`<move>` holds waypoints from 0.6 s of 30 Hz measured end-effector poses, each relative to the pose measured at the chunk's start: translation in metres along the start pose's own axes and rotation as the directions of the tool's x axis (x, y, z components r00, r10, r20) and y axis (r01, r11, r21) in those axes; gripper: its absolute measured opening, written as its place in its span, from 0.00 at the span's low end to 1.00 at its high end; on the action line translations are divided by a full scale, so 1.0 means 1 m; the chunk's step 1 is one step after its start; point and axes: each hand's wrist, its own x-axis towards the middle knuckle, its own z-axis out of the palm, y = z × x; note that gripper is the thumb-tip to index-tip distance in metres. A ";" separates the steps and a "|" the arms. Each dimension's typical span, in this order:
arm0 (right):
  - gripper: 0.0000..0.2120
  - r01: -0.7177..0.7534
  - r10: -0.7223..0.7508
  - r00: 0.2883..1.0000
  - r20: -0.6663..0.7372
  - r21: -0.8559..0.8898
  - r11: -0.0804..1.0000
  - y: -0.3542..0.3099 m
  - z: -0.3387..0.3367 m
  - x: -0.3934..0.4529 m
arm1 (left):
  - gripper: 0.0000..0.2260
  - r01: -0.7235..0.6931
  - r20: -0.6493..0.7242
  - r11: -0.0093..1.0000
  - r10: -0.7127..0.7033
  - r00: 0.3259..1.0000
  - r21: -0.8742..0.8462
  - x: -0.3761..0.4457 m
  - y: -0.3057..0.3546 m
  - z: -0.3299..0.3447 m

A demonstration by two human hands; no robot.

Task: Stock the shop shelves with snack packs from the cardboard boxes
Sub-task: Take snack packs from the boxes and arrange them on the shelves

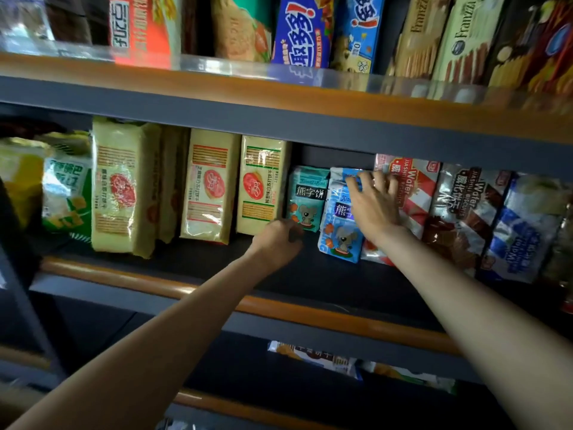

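Two small bear-biscuit packs stand on the middle shelf. The teal pack stands further back. The blue pack stands in front and to its right. My right hand lies on the blue pack's upper right part, fingers spread over its top edge and onto the red wafer bag beside it. My left hand is at the teal pack's lower left corner with curled fingers; whether they pinch the pack is hidden.
Yellow cracker packs stand left of the bear packs, brown and blue wafer bags to the right. The upper shelf holds biscuit boxes behind a clear rail. Another snack bag lies on the shelf below.
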 end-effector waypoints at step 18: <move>0.20 0.709 -0.863 0.435 0.256 0.493 0.504 -0.486 -0.106 -0.178 | 0.10 0.842 -0.332 0.505 -0.840 0.429 -0.190 -0.471 -0.306 -0.177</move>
